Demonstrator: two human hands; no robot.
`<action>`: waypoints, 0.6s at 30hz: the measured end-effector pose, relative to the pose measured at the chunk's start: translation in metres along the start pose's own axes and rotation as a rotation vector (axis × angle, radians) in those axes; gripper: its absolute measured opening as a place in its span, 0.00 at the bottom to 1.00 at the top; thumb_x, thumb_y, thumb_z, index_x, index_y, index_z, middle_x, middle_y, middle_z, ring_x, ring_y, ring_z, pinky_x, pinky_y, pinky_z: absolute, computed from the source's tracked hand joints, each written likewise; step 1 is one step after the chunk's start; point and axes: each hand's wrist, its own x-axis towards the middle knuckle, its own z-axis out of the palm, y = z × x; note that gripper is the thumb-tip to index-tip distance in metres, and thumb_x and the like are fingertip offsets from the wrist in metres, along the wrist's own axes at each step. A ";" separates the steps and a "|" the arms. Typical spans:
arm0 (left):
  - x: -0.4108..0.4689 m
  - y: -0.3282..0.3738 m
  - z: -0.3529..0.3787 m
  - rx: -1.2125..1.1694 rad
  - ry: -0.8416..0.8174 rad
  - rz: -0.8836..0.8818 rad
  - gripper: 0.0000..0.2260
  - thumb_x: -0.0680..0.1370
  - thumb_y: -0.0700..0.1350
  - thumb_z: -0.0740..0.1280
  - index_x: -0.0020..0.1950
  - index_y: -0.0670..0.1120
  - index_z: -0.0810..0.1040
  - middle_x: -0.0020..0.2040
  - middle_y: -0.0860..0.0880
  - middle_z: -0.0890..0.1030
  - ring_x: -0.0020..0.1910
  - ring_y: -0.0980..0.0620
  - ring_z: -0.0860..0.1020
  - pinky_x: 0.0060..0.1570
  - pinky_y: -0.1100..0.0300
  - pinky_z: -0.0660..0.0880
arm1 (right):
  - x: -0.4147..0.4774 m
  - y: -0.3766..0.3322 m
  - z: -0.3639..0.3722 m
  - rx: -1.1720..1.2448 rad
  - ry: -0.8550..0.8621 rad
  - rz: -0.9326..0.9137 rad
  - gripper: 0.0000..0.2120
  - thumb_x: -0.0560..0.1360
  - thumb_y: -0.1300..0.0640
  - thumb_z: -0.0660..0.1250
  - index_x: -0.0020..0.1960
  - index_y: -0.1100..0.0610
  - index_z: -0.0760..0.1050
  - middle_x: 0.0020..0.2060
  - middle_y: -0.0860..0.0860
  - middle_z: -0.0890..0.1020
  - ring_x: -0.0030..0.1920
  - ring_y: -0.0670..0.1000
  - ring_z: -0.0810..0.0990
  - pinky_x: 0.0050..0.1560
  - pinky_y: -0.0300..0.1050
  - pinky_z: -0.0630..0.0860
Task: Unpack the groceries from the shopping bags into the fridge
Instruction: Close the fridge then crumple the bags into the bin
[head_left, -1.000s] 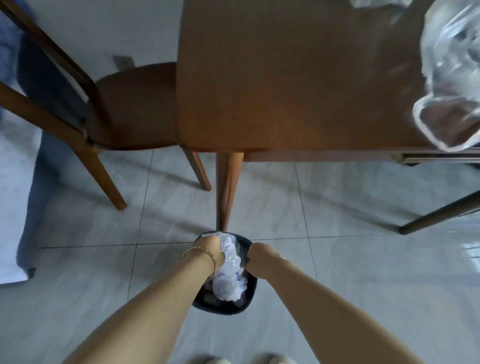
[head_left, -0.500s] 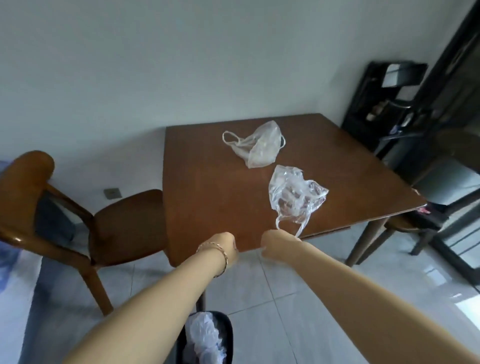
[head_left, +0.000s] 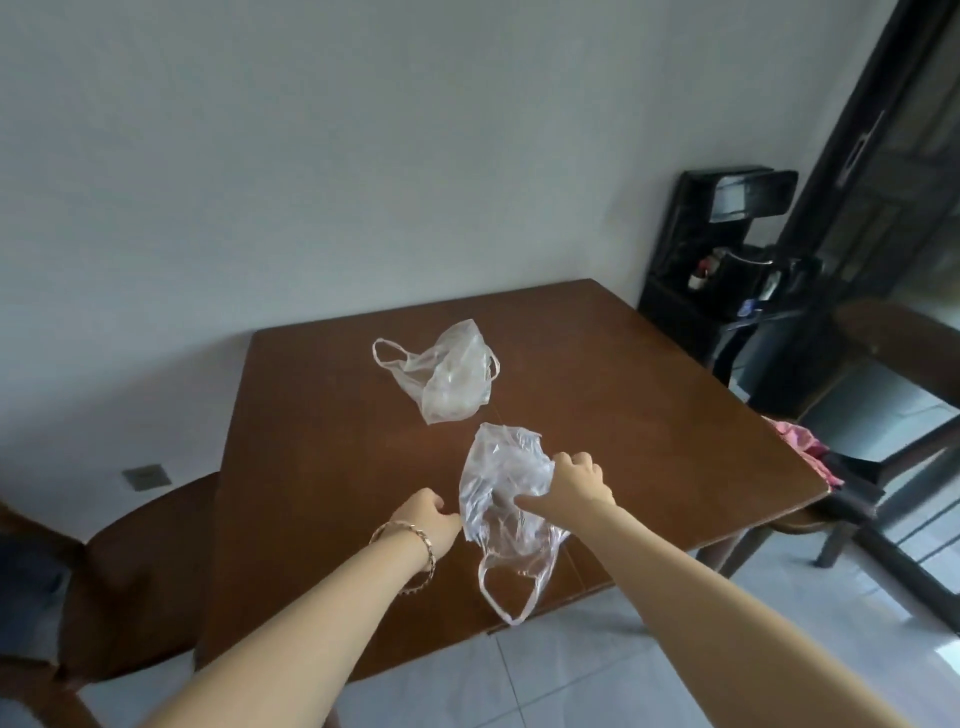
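Two clear, empty-looking plastic bags lie on the brown wooden table (head_left: 322, 426). The near bag (head_left: 498, 499) sits at the table's front edge, its handles hanging over it. My right hand (head_left: 574, 480) grips this bag's crumpled upper right side. My left hand (head_left: 431, 519), with a gold bracelet on the wrist, hovers just left of the same bag with fingers curled; whether it touches the plastic is unclear. The far bag (head_left: 449, 376) lies flat near the table's middle. No fridge is in view.
A wooden chair (head_left: 140, 561) stands at the table's left. A black appliance stand (head_left: 727, 291) is against the wall at the right, beside a dark-framed glass door (head_left: 883, 218). Pink cloth (head_left: 805, 441) lies on a seat past the table's right corner. Pale floor tiles lie below.
One second ago both hands pressed a bag into a black bin on the floor. The view has risen to the table, and my right hand has taken hold of the near bag.
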 end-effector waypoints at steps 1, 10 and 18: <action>0.015 0.006 0.009 -0.136 -0.037 -0.081 0.24 0.76 0.52 0.62 0.71 0.46 0.65 0.63 0.43 0.74 0.61 0.44 0.75 0.61 0.50 0.74 | 0.019 0.002 0.004 -0.008 -0.032 0.018 0.49 0.67 0.33 0.68 0.76 0.56 0.51 0.73 0.57 0.57 0.73 0.58 0.57 0.71 0.56 0.61; 0.125 0.077 0.041 -0.765 -0.238 -0.465 0.13 0.76 0.37 0.60 0.60 0.43 0.72 0.57 0.42 0.77 0.53 0.42 0.78 0.49 0.50 0.75 | 0.149 0.016 0.031 0.016 -0.444 -0.168 0.65 0.58 0.31 0.73 0.75 0.49 0.31 0.73 0.55 0.63 0.71 0.58 0.64 0.71 0.56 0.61; 0.164 0.132 -0.006 -0.110 0.581 0.221 0.10 0.73 0.42 0.67 0.54 0.48 0.77 0.46 0.52 0.74 0.49 0.51 0.76 0.44 0.62 0.74 | 0.224 0.018 -0.036 -0.009 -0.068 -0.170 0.19 0.73 0.61 0.62 0.63 0.55 0.70 0.53 0.51 0.80 0.53 0.53 0.80 0.42 0.42 0.73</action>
